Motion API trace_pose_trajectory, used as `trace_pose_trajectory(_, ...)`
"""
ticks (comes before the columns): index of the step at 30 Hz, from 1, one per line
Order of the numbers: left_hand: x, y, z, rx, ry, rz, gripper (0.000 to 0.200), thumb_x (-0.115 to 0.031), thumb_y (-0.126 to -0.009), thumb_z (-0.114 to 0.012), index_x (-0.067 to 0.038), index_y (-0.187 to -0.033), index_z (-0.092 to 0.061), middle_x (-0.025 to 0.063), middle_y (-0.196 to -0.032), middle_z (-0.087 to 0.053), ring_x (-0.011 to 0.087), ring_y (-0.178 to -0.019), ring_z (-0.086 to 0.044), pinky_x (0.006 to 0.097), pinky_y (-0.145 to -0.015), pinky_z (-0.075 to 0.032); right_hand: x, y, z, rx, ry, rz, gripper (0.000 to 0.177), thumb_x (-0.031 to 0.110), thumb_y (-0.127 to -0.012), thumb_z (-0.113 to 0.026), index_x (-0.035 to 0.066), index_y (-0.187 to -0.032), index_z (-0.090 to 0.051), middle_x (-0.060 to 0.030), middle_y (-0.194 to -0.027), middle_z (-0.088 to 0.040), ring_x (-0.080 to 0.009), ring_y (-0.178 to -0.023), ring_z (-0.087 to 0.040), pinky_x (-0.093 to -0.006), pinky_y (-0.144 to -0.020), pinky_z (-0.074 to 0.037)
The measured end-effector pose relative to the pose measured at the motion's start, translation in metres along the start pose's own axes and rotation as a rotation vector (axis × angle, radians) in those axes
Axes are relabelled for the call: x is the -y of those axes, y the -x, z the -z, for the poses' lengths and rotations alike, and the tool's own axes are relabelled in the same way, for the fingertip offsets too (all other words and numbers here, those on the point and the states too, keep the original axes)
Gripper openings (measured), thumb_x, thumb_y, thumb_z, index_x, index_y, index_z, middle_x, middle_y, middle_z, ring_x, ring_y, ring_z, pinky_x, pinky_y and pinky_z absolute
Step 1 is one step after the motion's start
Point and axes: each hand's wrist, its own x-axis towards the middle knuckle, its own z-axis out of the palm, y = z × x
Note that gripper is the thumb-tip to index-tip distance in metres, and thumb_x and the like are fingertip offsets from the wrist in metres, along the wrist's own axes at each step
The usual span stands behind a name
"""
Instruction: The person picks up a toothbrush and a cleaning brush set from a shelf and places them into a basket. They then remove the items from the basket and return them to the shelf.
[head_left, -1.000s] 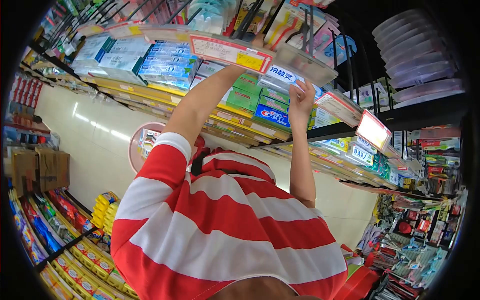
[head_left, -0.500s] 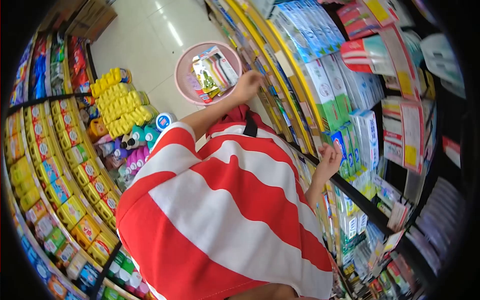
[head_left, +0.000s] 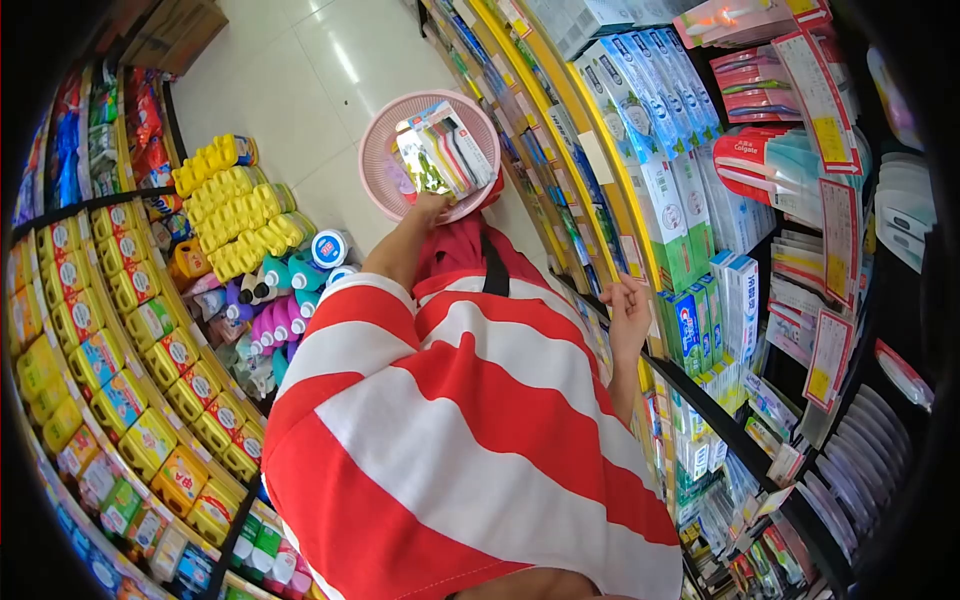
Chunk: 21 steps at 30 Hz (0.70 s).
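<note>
My left hand (head_left: 432,206) reaches over the near rim of the pink plastic basket (head_left: 372,165). Its fingers look closed at the lower end of a colourful flat packet (head_left: 440,150), but their tips are hidden, so what they grip cannot be made out. The packet has a white side with coloured stripes and a green part, and lies inside the basket on the floor. To the right, my right hand (head_left: 627,308) is raised beside the shelf edge, fingers loosely bent and apart, holding nothing. Close by it stand blue and green toothpaste boxes (head_left: 690,325).
Shelves of boxed toothpaste (head_left: 640,90) and hanging toothbrush packs (head_left: 755,95) rise on the right. Yellow packs (head_left: 150,415) fill the left shelves. Yellow bottles (head_left: 235,210) and purple bottles (head_left: 280,322) are stacked beside the aisle. A cardboard box (head_left: 175,35) sits at the back left.
My left hand has moved left from over the basket's right side to its near rim. My right hand has shifted left, away from the toothpaste boxes, and its fingers have loosened.
</note>
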Motion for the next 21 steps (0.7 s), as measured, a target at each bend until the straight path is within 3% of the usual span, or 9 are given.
trace_pose_trajectory(1,0.001,-0.014,-0.007,0.065,0.015,0.039,0.015,-0.013,-0.081,-0.059,-0.001,-0.087,-0.054,0.0063,-0.071,-0.054,0.0160,-0.055,-0.054,0.0289,-0.044,-0.045,-0.003,0.002,-0.001,0.004,0.002,-0.014,0.023,0.005,-0.090,-0.048,-0.003,-0.112,-0.048,-0.0111,-0.092,-0.060,-0.0114,-0.075,-0.059,-0.0233,-0.071,-0.048)
trace_pose_trajectory(2,0.001,-0.028,-0.015,0.064,0.068,0.141,0.032,-0.016,-0.081,-0.060,0.000,-0.107,-0.051,0.0127,-0.099,-0.055,0.0237,-0.080,-0.058,0.0351,-0.062,-0.051,-0.005,0.003,-0.001,0.009,0.005,-0.028,0.023,0.005,-0.090,-0.049,-0.004,-0.112,-0.048,-0.0112,-0.092,-0.061,-0.0115,-0.076,-0.059,-0.0234,-0.071,-0.048)
trace_pose_trajectory(5,-0.020,-0.015,-0.044,0.043,0.252,0.163,0.053,-0.020,-0.081,-0.061,-0.001,-0.125,-0.039,0.0173,-0.128,-0.038,0.0327,-0.106,-0.049,0.0409,-0.080,-0.049,-0.007,0.006,-0.001,-0.006,0.037,-0.062,0.023,0.005,-0.090,-0.049,-0.004,-0.111,-0.049,-0.0115,-0.092,-0.061,-0.0115,-0.075,-0.059,-0.0237,-0.072,-0.048)
trace_pose_trajectory(6,-0.032,-0.001,-0.049,0.056,0.291,0.171,0.059,-0.019,-0.082,-0.061,-0.002,-0.131,-0.032,0.0200,-0.138,-0.023,0.0384,-0.115,-0.041,0.0430,-0.087,-0.046,-0.004,0.008,-0.002,-0.023,0.012,-0.092,0.023,0.005,-0.090,-0.048,-0.004,-0.111,-0.048,-0.0116,-0.092,-0.060,-0.0116,-0.076,-0.059,-0.0243,-0.073,-0.048)
trace_pose_trajectory(9,-0.034,-0.014,-0.058,-0.011,0.317,0.262,0.056,-0.017,-0.083,-0.060,-0.003,-0.129,-0.032,0.0191,-0.132,-0.032,0.0370,-0.112,-0.044,0.0424,-0.088,-0.046,-0.004,0.012,-0.003,-0.037,-0.012,-0.105,0.023,0.005,-0.090,-0.049,-0.005,-0.111,-0.048,-0.0116,-0.092,-0.060,-0.0121,-0.076,-0.059,-0.0248,-0.074,-0.049)
trace_pose_trajectory(15,-0.025,-0.010,-0.039,0.145,0.589,0.155,0.032,-0.009,-0.084,-0.057,-0.002,-0.113,-0.045,0.0139,-0.109,-0.048,0.0290,-0.098,-0.050,0.0396,-0.089,-0.046,-0.014,0.016,-0.006,-0.046,-0.020,-0.101,0.024,0.004,-0.089,-0.050,-0.001,-0.113,-0.051,-0.0112,-0.092,-0.061,-0.0142,-0.075,-0.060,-0.0248,-0.072,-0.050)
trace_pose_trajectory(19,-0.029,0.015,-0.015,0.236,0.572,0.081,0.028,-0.009,-0.085,-0.056,-0.004,-0.112,-0.048,0.0113,-0.106,-0.052,0.0247,-0.094,-0.052,0.0345,-0.086,-0.048,-0.013,0.009,-0.013,-0.067,-0.038,-0.062,0.022,0.007,-0.088,-0.052,0.000,-0.109,-0.054,-0.0107,-0.089,-0.062,-0.0143,-0.075,-0.062,-0.0247,-0.069,-0.049)
trace_pose_trajectory(21,-0.022,0.024,-0.001,0.305,0.553,-0.053,0.029,-0.007,-0.085,-0.056,-0.003,-0.112,-0.048,0.0110,-0.107,-0.052,0.0235,-0.096,-0.052,0.0339,-0.084,-0.048,-0.007,0.004,-0.012,-0.040,-0.032,-0.056,0.023,0.008,-0.088,-0.053,0.001,-0.109,-0.054,-0.0107,-0.089,-0.063,-0.0148,-0.077,-0.062,-0.0253,-0.070,-0.049)
